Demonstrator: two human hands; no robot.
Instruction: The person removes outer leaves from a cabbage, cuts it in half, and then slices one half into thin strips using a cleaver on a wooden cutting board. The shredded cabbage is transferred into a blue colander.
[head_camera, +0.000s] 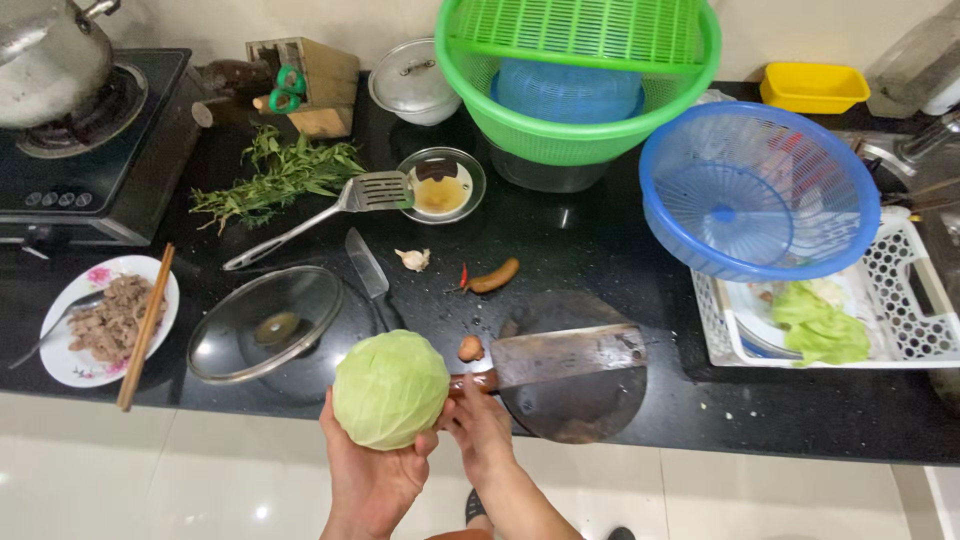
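Observation:
My left hand (372, 478) cups a round pale green cabbage (390, 388) from below, at the front edge of the black counter (600, 260). My right hand (482, 428) touches the cabbage's right side with its fingertips, just below the wooden handle of a broad cleaver (565, 354). The cleaver lies flat on a dark round chopping board (580, 410). A small brown piece (470, 348) sits beside the handle.
A glass pot lid (265, 322) and a knife (370, 275) lie left of the cabbage. Further back are a slotted spatula (340, 205), herbs (275, 175), a sauce dish (440, 185), and green (575, 70) and blue (760, 190) colanders. A plate of meat with chopsticks (110, 320) sits left, a white basket of leaves (830, 320) right.

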